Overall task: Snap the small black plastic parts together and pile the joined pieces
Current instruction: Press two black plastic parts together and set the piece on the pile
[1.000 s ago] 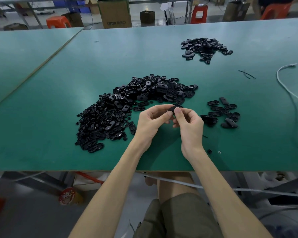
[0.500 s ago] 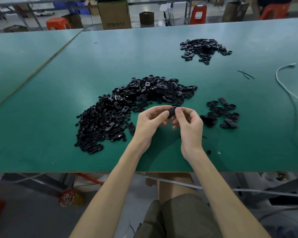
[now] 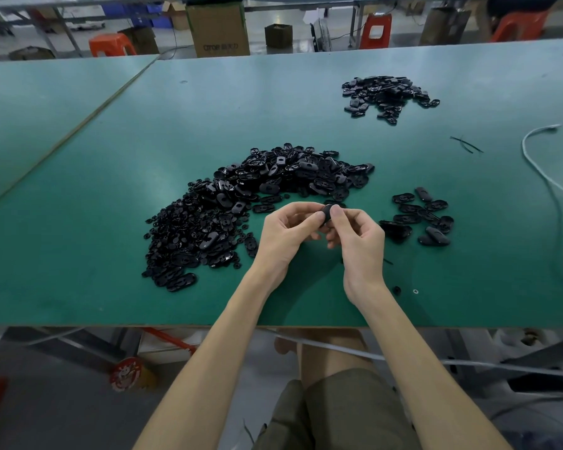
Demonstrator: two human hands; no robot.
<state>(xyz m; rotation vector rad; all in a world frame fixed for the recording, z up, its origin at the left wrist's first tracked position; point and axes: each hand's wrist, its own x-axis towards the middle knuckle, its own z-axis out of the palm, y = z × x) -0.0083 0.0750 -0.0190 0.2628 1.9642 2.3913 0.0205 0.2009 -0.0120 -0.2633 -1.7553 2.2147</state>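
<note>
1. Left hand (image 3: pixel 285 233) and right hand (image 3: pixel 359 241) both pinching 1 small black part (image 3: pixel 326 213) between thumbs and fingertips, above bench (image 3: pixel 111 222) near front edge
2. Big heap (image 3: pixel 257 196) lying mid-bench; small pile (image 3: pixel 420 219) lying toward right edge

The bench (image 3: pixel 273 108) top is matt green and faintly scuffed, its front edge bare wood. The parts (image 3: pixel 241 206) are black plastic, many glinting glossy. The part (image 3: pixel 326 213) pinched by the left hand (image 3: pixel 286 235) and right hand (image 3: pixel 358 241) looks duller. The cable (image 3: pixel 546 180) is smooth and white. The shorts (image 3: pixel 332 414) are olive cloth.
</note>
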